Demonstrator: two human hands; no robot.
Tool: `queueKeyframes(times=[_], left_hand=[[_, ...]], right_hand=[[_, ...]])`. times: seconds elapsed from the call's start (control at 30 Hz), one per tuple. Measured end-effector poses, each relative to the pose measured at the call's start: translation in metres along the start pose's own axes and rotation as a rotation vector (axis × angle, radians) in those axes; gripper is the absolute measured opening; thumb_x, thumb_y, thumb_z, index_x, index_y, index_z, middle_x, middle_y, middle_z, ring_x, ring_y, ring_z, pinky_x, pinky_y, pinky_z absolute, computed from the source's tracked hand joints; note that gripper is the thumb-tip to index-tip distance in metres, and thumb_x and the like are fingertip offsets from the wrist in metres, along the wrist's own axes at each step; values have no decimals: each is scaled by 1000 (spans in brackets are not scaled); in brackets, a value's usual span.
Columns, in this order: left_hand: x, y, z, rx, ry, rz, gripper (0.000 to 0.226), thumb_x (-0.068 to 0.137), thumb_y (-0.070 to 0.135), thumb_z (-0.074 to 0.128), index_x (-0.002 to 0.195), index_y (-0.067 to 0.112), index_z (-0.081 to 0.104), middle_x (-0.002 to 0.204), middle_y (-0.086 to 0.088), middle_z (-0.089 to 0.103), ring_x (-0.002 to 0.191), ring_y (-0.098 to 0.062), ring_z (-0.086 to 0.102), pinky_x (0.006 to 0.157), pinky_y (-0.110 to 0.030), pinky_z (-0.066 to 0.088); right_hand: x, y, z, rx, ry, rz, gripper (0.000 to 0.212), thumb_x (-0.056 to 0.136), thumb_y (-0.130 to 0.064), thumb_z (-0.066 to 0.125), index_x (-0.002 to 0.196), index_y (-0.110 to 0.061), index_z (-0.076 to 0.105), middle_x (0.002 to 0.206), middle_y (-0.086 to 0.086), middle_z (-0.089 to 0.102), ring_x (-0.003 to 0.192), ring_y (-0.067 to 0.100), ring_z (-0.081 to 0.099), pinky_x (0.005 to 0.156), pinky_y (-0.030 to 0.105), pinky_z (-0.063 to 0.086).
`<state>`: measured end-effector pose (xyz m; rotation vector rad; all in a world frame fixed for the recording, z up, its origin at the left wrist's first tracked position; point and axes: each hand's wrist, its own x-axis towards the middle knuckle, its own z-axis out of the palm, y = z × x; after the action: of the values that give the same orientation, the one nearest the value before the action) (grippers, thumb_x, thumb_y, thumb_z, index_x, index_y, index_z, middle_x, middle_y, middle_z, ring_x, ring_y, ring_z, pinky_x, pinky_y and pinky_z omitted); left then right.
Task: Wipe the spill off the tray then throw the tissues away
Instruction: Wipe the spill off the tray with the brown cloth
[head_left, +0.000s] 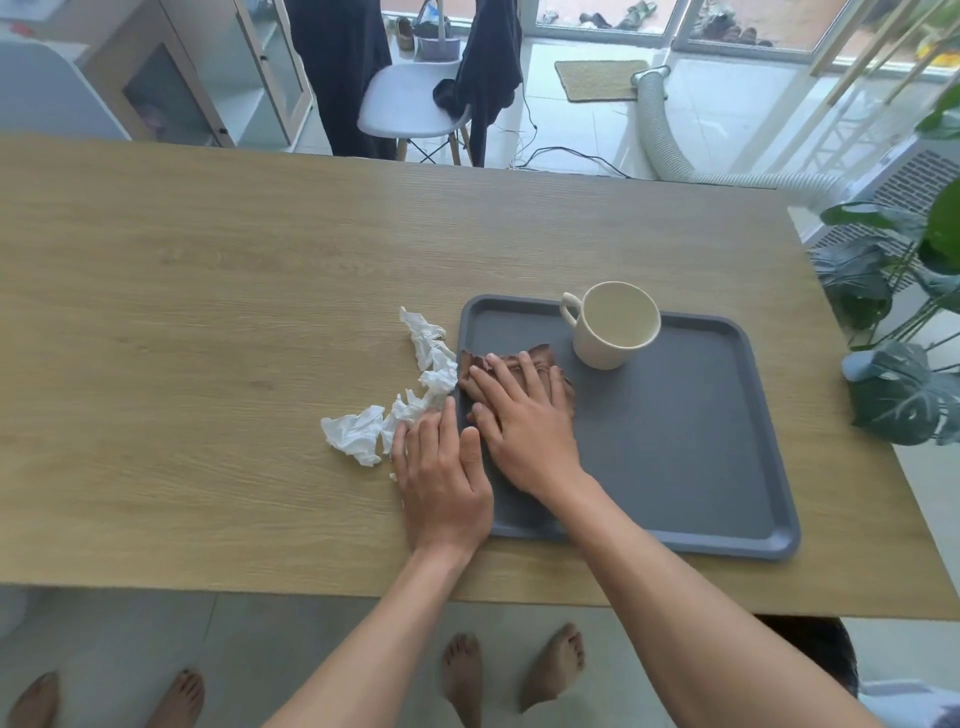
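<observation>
Two bare forearms, no sleeves, no watch, no rings or bands. Left hand and right hand both ungloved, nails short and unpainted. Below the table edge, two bare feet, no shoes or socks. No clothing in view on the arms up to the frame's bottom edge.

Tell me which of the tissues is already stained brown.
The soaked brown tissue pressed flat under the right hand on the grey tray. The crumpled tissues on the table beside the tray's left edge are white.
</observation>
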<state>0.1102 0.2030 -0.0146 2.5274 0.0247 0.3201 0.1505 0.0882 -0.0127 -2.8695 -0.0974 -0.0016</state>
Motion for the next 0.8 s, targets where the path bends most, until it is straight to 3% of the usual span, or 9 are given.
queueKeyframes(times=[0.2,0.47,0.8], left_hand=[[-1,-3,0,15,9,20,64,102,41,9,131,6,55,121,-7,61,117,-23,51,115,-46,23],[-2,1,-1,1,4,8,70,101,45,5,133,7,54,120,-8,60,118,-20,45,115,-49,21],[-2,-1,5,32,-19,-14,51,98,33,28,135,8,53,118,-6,57,116,-21,46,118,-46,16]], right_hand=[[-43,3,-8,183,-93,-94,44,94,-35,40,138,-42,42,153,-20,28,147,11,7,119,43,-2],[-79,18,-28,339,-193,-214,51,81,-15,42,121,-41,61,144,-23,42,144,2,14,119,31,-4],[-118,90,-48,380,-160,-126,40,84,-8,50,103,-37,70,136,-23,51,140,-1,24,119,35,12]])
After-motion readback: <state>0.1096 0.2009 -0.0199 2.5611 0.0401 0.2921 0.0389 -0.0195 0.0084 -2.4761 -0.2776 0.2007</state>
